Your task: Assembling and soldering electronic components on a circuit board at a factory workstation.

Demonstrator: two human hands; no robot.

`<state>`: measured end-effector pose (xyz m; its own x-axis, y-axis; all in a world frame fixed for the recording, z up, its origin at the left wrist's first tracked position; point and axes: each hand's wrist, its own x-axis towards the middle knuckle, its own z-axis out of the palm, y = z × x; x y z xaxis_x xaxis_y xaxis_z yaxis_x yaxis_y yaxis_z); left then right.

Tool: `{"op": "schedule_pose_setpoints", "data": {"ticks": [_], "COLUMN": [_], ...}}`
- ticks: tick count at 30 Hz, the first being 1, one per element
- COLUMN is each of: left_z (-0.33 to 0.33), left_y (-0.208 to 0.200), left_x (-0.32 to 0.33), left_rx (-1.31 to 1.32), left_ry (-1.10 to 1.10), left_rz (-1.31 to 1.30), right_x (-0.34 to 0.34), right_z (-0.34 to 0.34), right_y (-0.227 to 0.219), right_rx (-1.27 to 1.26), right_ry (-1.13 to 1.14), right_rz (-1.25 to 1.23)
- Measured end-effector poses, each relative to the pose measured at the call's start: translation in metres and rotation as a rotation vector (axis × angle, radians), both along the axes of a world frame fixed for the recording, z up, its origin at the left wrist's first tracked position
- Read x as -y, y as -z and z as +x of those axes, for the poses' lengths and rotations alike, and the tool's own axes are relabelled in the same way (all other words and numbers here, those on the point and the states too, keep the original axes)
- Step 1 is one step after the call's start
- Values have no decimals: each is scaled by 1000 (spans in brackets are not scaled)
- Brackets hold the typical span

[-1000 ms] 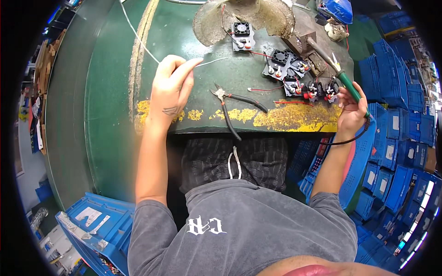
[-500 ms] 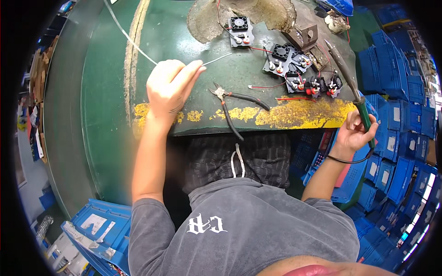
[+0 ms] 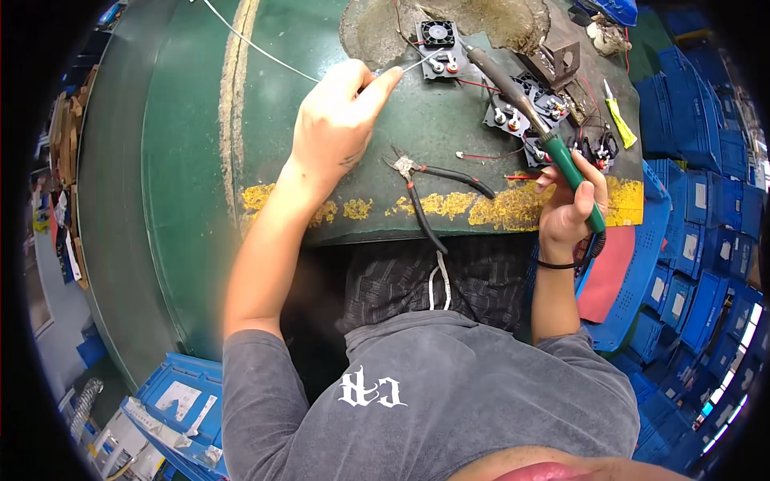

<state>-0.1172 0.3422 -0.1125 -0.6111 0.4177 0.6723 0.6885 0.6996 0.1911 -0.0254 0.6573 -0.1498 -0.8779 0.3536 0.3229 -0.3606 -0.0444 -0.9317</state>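
Note:
My left hand pinches a strand of solder wire, whose long tail runs off to the far left. The wire's short end reaches the terminals of a small board with a black fan. In my right hand is a soldering iron, gripped by its green handle. Its tip points at that same board, close to the red-ringed terminal; whether it touches cannot be made out. Diagonal cutters with black handles lie spread on the green bench, nearest my left hand.
More fan boards with red and black leads crowd beneath the iron. Beyond them stand a rusty metal bracket and a yellow-handled pointed tool. A worn brown slab lies at the back. Blue crates are stacked right; another crate sits lower left.
My right hand has swung the soldering iron left and inward, from the bench's right side to the single fan board. My left hand has moved up and right, carrying the solder end onto the board.

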Motion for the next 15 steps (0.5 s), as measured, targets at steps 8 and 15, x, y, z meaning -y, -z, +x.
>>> {"op": "schedule_pose_setpoints", "data": {"ticks": [8,15], "left_z": [-22,-24], "left_y": [17,31], "left_x": [-2,-2], "left_rx": [-62,-74], "left_ry": [60,68], "left_rz": [133,175], "right_x": [-2,-4], "right_z": [-2,-5], "right_y": [7,9], "right_rx": [98,135], "right_ry": [14,78], "right_rz": [-17,-21]}}
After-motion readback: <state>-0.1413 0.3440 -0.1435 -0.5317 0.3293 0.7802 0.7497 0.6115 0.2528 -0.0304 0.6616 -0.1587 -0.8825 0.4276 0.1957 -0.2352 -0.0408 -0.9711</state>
